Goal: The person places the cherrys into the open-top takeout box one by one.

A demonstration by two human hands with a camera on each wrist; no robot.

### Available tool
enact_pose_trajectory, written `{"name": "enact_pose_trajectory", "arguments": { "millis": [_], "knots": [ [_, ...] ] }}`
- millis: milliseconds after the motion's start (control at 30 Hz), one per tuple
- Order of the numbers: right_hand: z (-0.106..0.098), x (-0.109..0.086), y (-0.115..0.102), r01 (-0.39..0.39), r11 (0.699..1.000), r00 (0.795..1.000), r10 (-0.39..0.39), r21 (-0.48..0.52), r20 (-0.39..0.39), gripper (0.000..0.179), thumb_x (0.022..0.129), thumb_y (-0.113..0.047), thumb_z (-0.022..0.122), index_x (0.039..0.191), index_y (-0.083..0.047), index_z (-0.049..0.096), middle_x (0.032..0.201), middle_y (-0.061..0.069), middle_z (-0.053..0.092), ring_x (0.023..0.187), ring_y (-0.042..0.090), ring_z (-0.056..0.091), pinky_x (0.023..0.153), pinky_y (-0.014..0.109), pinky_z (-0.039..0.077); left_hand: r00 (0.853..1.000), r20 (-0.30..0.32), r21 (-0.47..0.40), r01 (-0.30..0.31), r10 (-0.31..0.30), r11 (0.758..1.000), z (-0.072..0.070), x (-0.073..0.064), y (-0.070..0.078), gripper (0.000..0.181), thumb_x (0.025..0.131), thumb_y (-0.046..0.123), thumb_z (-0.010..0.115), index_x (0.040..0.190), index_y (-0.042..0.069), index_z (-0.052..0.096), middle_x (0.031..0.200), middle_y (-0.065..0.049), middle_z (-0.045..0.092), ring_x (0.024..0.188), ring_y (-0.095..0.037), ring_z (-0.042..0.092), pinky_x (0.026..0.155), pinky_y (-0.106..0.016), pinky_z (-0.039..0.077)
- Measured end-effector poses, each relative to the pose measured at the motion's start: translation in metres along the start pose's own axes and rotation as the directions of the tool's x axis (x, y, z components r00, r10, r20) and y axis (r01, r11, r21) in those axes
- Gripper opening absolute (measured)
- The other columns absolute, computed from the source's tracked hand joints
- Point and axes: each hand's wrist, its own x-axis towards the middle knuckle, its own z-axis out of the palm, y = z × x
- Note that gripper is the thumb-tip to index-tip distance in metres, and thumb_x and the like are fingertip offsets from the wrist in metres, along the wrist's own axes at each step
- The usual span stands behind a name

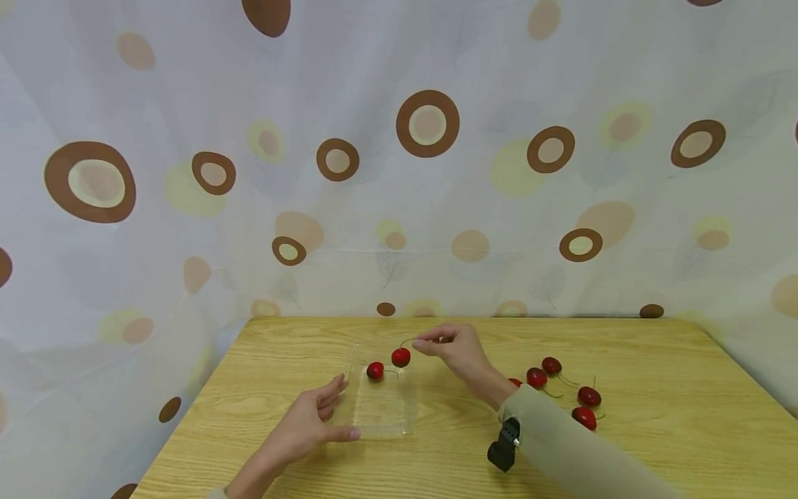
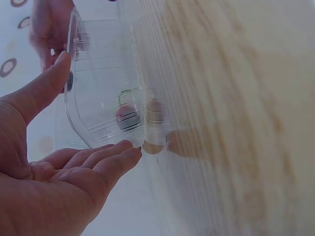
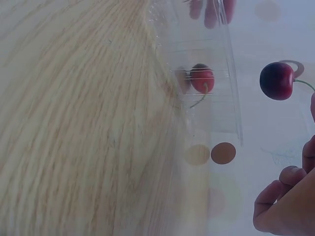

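Observation:
A clear plastic container [image 1: 382, 416] stands on the table with one cherry [image 1: 375, 371] inside, its stem pointing right. My left hand [image 1: 309, 423] steadies the container's left side, fingers extended along the wall and thumb at the near corner. In the left wrist view the thumb [image 2: 49, 83] touches the rim while the fingertips [image 2: 129, 150] lie low on the wall. By its thin stem, my right hand [image 1: 454, 350] pinches a second cherry [image 1: 401, 357], which hangs over the far right part of the container. The right wrist view shows this dangling cherry [image 3: 276, 81] above the rim.
Several loose cherries [image 1: 589, 396] with stems lie on the wooden table [image 1: 673, 443] to the right, one partly hidden behind my right forearm. A black watch [image 1: 505, 443] is on the right wrist. Behind the table hangs a patterned curtain [image 1: 474, 194].

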Motion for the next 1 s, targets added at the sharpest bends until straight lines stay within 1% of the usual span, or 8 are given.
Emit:
{"name": "enact_pose_trajectory", "arguments": {
  "millis": [67,133,233,367,533,700,867,1000],
  "knots": [
    [0.003,0.001,0.0,0.0,1.0,1.0,0.0,-0.003,0.001,0.017,0.094,-0.013,0.082,0.105,0.001,0.082,0.102,0.007,0.074,0.083,0.02,0.051,0.074,0.034,0.042,1.0,-0.002,0.002,0.002,-0.002,1.0,0.0,0.0,0.001,0.102,0.085,0.014,0.091,0.163,-0.007,0.028,0.163,-0.029,0.035,0.146,-0.05,0.038,0.113,-0.055,0.042],
    [0.006,0.002,0.0,0.001,1.0,1.0,-0.001,-0.005,0.008,0.017,0.094,-0.013,0.082,0.104,0.001,0.083,0.1,0.007,0.074,0.086,0.019,0.054,0.077,0.033,0.044,1.0,-0.005,0.008,0.0,0.0,1.0,0.0,0.0,0.001,0.102,0.085,0.015,0.091,0.163,-0.007,0.027,0.163,-0.029,0.035,0.146,-0.05,0.039,0.113,-0.056,0.042],
    [0.01,0.004,0.0,0.005,1.0,1.0,-0.005,-0.01,0.015,0.017,0.094,-0.014,0.082,0.104,0.0,0.083,0.1,0.007,0.074,0.086,0.02,0.053,0.077,0.034,0.044,1.0,-0.007,0.012,-0.004,0.004,1.0,0.0,0.001,0.002,0.102,0.085,0.015,0.091,0.162,-0.008,0.027,0.163,-0.029,0.035,0.146,-0.05,0.039,0.113,-0.057,0.042],
    [0.014,0.005,0.002,0.01,1.0,1.0,-0.01,-0.019,0.017,0.015,0.094,-0.013,0.083,0.102,-0.001,0.083,0.1,0.007,0.075,0.084,0.021,0.052,0.076,0.036,0.044,1.0,-0.003,-0.002,-0.01,0.01,1.0,0.001,0.001,0.002,0.102,0.086,0.015,0.091,0.162,-0.009,0.027,0.163,-0.03,0.034,0.146,-0.051,0.038,0.114,-0.057,0.04],
    [0.019,0.005,0.005,0.009,1.0,1.0,-0.009,-0.015,0.013,0.014,0.093,-0.011,0.083,0.101,0.0,0.083,0.1,0.007,0.074,0.088,0.023,0.059,0.08,0.04,0.048,1.0,-0.003,-0.008,-0.007,0.007,1.0,0.001,0.0,0.002,0.102,0.086,0.014,0.09,0.162,-0.009,0.027,0.163,-0.03,0.034,0.146,-0.051,0.037,0.115,-0.057,0.039],
    [0.023,0.005,0.009,-0.005,1.0,1.0,0.006,-0.018,0.01,0.013,0.094,-0.011,0.082,0.1,0.001,0.083,0.099,0.007,0.073,0.091,0.024,0.059,0.08,0.038,0.047,1.0,-0.006,0.004,-0.001,0.001,1.0,0.001,0.0,0.002,0.102,0.086,0.014,0.091,0.162,-0.009,0.027,0.163,-0.029,0.034,0.146,-0.051,0.038,0.114,-0.057,0.04],
    [0.027,0.007,0.012,-0.014,1.0,1.0,0.015,-0.017,0.019,0.011,0.093,-0.011,0.083,0.098,-0.001,0.084,0.097,0.007,0.073,0.09,0.024,0.059,0.078,0.035,0.045,1.0,0.0,-0.004,0.002,-0.002,1.0,0.001,-0.001,0.003,0.102,0.086,0.014,0.09,0.162,-0.008,0.026,0.163,-0.03,0.034,0.146,-0.051,0.037,0.115,-0.057,0.04],
    [0.028,0.008,0.016,-0.021,0.999,1.0,0.022,-0.024,0.013,0.01,0.092,-0.01,0.083,0.096,-0.001,0.084,0.095,0.006,0.072,0.09,0.023,0.058,0.076,0.035,0.044,1.0,-0.001,-0.007,0.001,-0.001,1.0,0.001,-0.002,0.003,0.102,0.086,0.014,0.09,0.162,-0.009,0.027,0.163,-0.03,0.034,0.146,-0.052,0.037,0.115,-0.057,0.04]
  ]
}}
